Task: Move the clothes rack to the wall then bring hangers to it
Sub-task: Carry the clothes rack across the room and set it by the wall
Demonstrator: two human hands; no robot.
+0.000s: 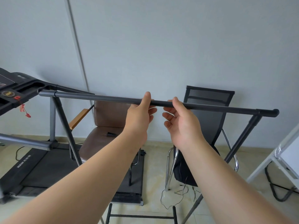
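Note:
The clothes rack is a dark metal frame whose top bar [97,98] runs across the view at chest height, close to the grey wall [161,46]. Its slanted legs [239,139] drop at both ends to a base crossbar [140,216] by my feet. My left hand [140,113] holds the bar near its middle, thumb on top and fingers curled loosely beneath. My right hand [179,122] is just to the right, thumb resting over the bar, fingers spread and hanging clear below it. No hangers are in view.
A treadmill [24,167] stands at the left, its console [14,92] touching the rack's left end. Behind the bar are a brown padded chair [106,117] with a small dark object [111,134] on its seat and a black mesh chair [208,120]. A white frame [278,156] stands at the right. Thin wires [178,194] lie on the floor.

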